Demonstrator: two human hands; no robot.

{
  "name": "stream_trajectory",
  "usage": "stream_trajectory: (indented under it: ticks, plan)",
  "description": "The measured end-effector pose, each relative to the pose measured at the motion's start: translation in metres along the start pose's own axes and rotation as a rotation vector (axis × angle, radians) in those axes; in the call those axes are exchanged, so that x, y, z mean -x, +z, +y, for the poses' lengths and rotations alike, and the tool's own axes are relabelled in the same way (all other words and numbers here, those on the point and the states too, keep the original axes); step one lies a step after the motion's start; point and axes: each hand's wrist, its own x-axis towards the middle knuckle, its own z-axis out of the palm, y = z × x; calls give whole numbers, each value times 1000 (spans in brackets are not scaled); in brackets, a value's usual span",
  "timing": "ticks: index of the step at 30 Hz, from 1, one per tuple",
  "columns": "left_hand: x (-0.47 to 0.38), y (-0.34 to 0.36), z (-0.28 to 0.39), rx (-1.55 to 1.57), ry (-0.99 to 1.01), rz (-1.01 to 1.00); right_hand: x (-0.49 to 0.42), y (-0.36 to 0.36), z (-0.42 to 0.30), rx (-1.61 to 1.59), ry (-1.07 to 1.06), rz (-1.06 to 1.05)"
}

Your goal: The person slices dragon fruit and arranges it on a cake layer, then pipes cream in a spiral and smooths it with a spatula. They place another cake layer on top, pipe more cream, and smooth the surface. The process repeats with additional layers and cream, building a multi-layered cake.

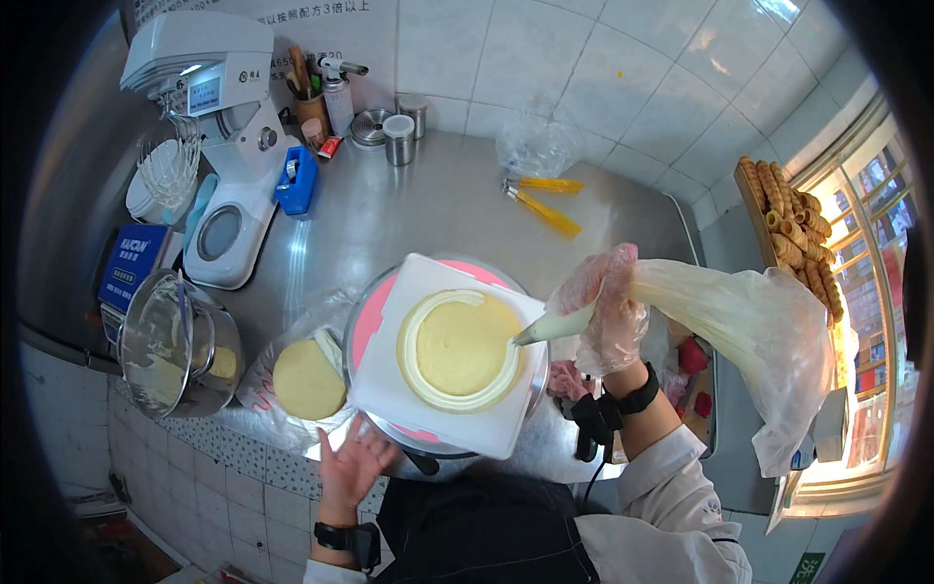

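Note:
My right hand (611,310), in a clear plastic glove, squeezes a piping bag (737,321) whose full end drapes to the right. Its metal nozzle (524,337) meets a ring of pale cream (414,376) along the edge of a round yellow sponge cake layer (467,347). A gap in the ring shows at the upper right. Under the cake is a white square board (492,432), tilted on a pink-topped cake turntable (365,317). Bare and palm up, my left hand (356,456) has its fingers spread at the turntable's near-left rim.
Left of the turntable, a second sponge layer (310,383) lies on plastic film. A steel mixing bowl (211,394) stands beyond it, near a stand mixer (237,175) and a blue tape dispenser (298,182). Yellow-handled tools (543,212) lie behind; pastry horns (803,226) fill a tray at right.

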Motion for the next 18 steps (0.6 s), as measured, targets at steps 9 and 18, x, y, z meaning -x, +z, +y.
stream_trajectory:
  ticks: [9,18]
  plan:
    - [8,-4,-9,-309,-169,-127,-11,-2,12,-410,-68,-72]
    - [12,8,-32,-297,-268,-240,-21,5,-17,-883,244,17]
